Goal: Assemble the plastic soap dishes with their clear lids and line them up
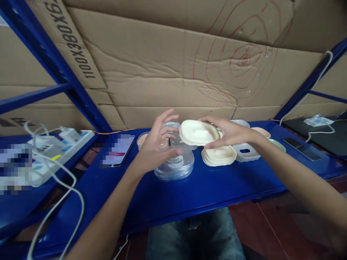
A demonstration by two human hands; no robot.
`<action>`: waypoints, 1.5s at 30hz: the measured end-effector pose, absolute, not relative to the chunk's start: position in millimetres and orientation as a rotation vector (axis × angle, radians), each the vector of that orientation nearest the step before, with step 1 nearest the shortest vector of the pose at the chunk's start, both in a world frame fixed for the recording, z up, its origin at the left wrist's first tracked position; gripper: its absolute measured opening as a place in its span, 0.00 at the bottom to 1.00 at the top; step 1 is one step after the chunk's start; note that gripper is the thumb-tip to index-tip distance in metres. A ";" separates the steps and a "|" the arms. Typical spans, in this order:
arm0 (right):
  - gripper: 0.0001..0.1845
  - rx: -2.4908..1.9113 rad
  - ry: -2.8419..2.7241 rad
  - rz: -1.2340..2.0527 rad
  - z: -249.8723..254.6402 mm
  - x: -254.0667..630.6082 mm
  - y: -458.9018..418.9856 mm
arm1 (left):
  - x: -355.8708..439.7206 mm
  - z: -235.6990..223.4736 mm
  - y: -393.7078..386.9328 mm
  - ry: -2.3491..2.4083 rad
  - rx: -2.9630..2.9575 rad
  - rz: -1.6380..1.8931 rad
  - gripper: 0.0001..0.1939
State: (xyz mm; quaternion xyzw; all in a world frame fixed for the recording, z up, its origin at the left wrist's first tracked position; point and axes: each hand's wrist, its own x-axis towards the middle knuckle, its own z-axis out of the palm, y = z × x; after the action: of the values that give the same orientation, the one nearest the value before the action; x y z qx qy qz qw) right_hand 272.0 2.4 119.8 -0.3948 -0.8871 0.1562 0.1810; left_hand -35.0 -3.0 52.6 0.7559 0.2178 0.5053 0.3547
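1. Closest to the person is the front edge of the blue table (217,187). A strip there gives the hands room to move, but I think a hard bump could push a stack off.
2. Behind it, left of the middle, sits a stack of clear lids (175,173). The left hand (153,148) is over it, fingers wide apart, holding nothing I can see. Its thumb could knock the top one.
3. To the right sits the cream stack (219,157). Above the table, the right hand (233,131) pinches the right end of a cream tray (197,133); a loose pinch could drop it.
4. Near the back edge, other tubs and the cardboard wall (162,72) leave little room.
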 end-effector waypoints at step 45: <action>0.35 -1.482 -2.385 0.389 92.3 328.0 29.5 | -37.1 53.5 7.1 0.786 1.762 1.430 0.31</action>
State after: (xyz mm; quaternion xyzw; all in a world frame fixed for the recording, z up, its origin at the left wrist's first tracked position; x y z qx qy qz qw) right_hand 328.0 29.5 92.3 -0.5166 -0.8314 0.1358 0.1529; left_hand -37.1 7.1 53.5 0.6841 0.3051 0.5550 0.3618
